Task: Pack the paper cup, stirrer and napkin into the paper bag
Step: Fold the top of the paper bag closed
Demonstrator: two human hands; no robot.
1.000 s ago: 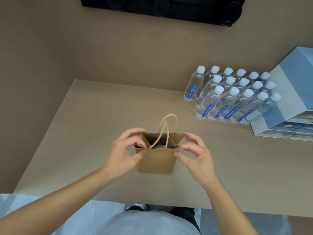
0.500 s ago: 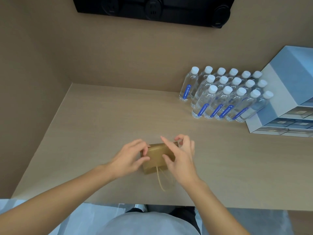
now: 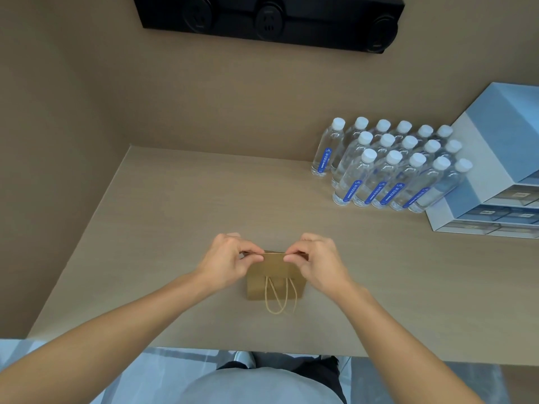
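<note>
I am pinching the top edge of the paper bag (image 3: 274,275) with both hands. My left hand (image 3: 226,262) is gripping the left end of that folded top edge between thumb and fingers, and my right hand (image 3: 318,262) is gripping the right end the same way. The two hands are sitting level with each other, with a short bare stretch of the fold showing between them.

The paper bag is resting on the table (image 3: 163,217), near the table's near edge and roughly in the middle of its width. Its mouth is pressed shut along the fold, so I cannot see inside it, and the paper cup, stirrer and napkin are not showing anywhere on the table. The bag's twine handles (image 3: 280,298) are hanging down over its near face, with their loops trailing onto the table just in front of it.

Over on the far right, a group of clear water bottles (image 3: 390,167) with white caps and blue labels is standing in rows against the back wall, well apart from the bag. Just to the right of them, a stack of pale blue and white boxes (image 3: 495,158) is sitting at the right edge of the table. A black socket strip (image 3: 268,20) is running along the wall above.
</note>
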